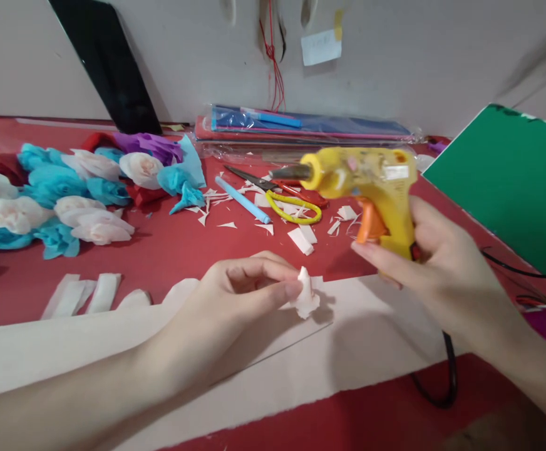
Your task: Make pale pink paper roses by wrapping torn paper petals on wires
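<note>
My left hand (242,291) pinches a small rolled piece of pale pink crepe paper (307,294) between thumb and fingers, just above a long pale paper strip (113,344) on the red table. My right hand (435,266) grips a yellow glue gun (367,181) with an orange trigger. Its metal nozzle points left, above and to the right of the paper piece. A black cord (444,382) runs down from the gun.
Finished blue, white and purple paper flowers (66,194) lie at the left. Scissors with red and yellow handles (287,194), a blue stick (242,199) and paper scraps sit mid-table. Packed paper sheets (301,128) lie by the wall; a green sheet (512,181) leans at right.
</note>
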A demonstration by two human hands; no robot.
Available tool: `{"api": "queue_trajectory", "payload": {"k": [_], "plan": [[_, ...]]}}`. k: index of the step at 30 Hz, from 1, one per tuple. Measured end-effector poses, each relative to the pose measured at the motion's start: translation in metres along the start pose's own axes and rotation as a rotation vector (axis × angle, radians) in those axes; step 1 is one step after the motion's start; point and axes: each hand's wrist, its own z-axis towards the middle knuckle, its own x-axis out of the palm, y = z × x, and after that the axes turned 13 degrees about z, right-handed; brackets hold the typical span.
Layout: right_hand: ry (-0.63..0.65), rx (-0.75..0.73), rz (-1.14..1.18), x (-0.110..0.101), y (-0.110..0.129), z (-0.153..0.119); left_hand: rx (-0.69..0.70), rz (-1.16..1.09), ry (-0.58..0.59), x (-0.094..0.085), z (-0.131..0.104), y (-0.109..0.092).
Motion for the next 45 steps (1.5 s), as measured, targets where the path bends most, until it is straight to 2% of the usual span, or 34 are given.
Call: {"api": "queue_trajectory", "payload": {"k": [2, 5, 9, 13, 16, 25, 31, 36, 45], "plan": [[-0.088, -0.076, -0.091, -0.009, -0.002, 0.0, -0.017, 0.009, 0.0, -0.002, 0.002, 0.001], [-0.21, -0.097, -0.285, -0.024, -0.007, -0.002, -0.035, -0.009, 0.02, -0.004, 0.004, -0.001], [-0.191, -0.157, -0.412, -0.041, -0.022, -0.005, -0.047, -0.066, 0.041, -0.002, 0.003, -0.006], [-0.259, -0.296, -0.493, -0.049, -0.036, -0.008, -0.009, -0.105, 0.075, -0.001, 0.002, -0.005], [-0.234, -0.375, -0.578, -0.048, -0.039, -0.012, -0.003, -0.135, 0.062, -0.002, 0.003, -0.001], [-0.209, -0.424, -0.679, -0.041, -0.039, -0.014, -0.03, -0.222, 0.092, -0.002, 0.0, -0.002], [-0.204, -0.462, -0.684, -0.04, -0.039, -0.015, -0.007, -0.25, 0.092, -0.002, 0.004, 0.0], [-0.271, -0.429, -0.67, -0.038, -0.037, -0.018, -0.026, -0.274, 0.104, -0.001, 0.003, -0.003], [-0.192, -0.466, -0.68, -0.042, -0.041, -0.015, -0.022, -0.283, 0.094, 0.001, 0.002, -0.003]]}}
